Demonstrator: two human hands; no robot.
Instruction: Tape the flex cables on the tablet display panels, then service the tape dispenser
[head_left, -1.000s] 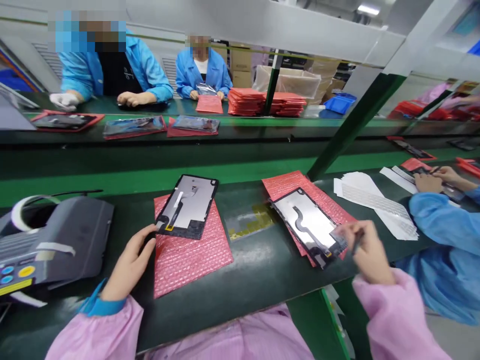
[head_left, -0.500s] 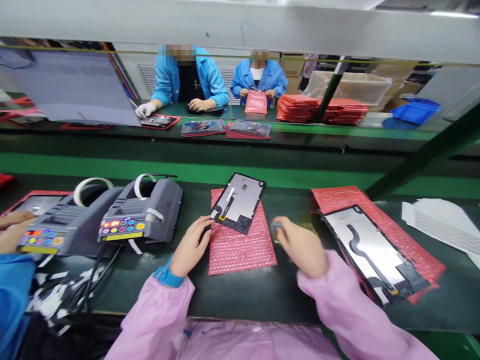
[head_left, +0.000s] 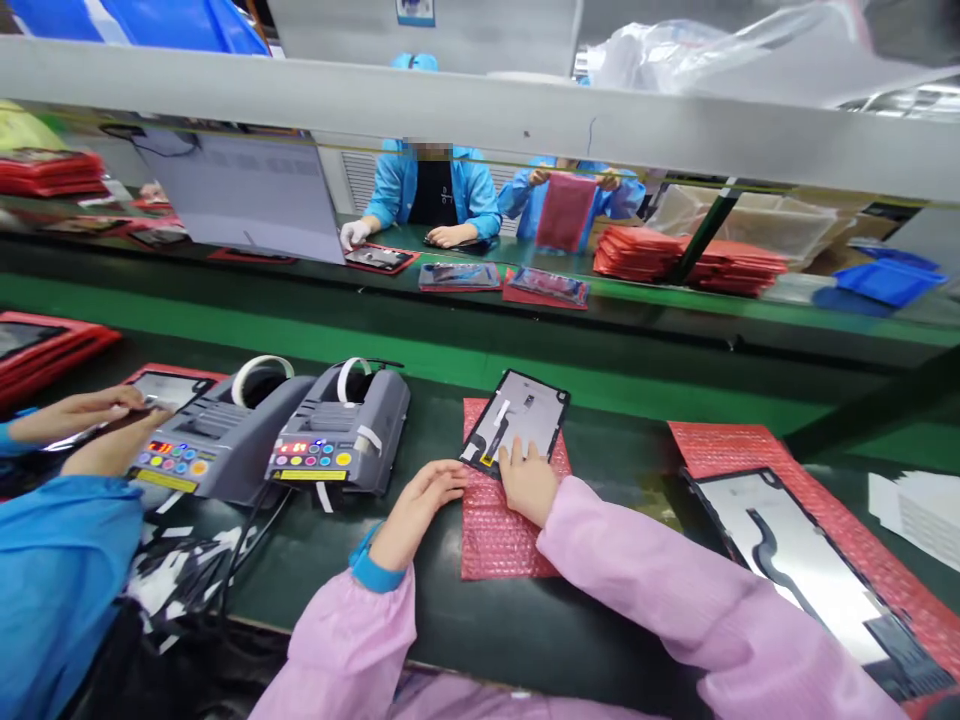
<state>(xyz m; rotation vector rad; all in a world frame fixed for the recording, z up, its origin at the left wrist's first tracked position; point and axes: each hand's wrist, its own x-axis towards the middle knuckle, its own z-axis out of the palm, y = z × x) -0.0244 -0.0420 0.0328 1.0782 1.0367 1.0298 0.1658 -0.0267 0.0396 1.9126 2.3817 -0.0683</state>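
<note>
A tablet screen panel (head_left: 540,410) lies tilted, its grey back facing up, on a red bubble-wrap bag (head_left: 499,550). Near its lower edge are a dark ribbon cable and a small yellow-edged piece. My right hand (head_left: 529,482) rests over this lower part, fingers stretched out onto the panel's back; whether something small is under the fingertips is hidden. At the panel's lower left corner is my left hand (head_left: 429,492), its fingers extended and close together, the tips by the edge of the panel and bag. It wears a blue wristband (head_left: 371,565).
Two grey tape dispensers (head_left: 341,430) stand left, with tape scraps (head_left: 161,575) below them. Beside them a co-worker's hands (head_left: 105,425) handle a panel. At right a larger screen panel (head_left: 787,540) lies on red bubble wrap (head_left: 720,440), near white sheets (head_left: 919,510). Co-workers sit opposite.
My right hand has moved left from beside the bag onto the panel's lower part. My left hand stays by the panel's corner. The head view has shifted left and up.
</note>
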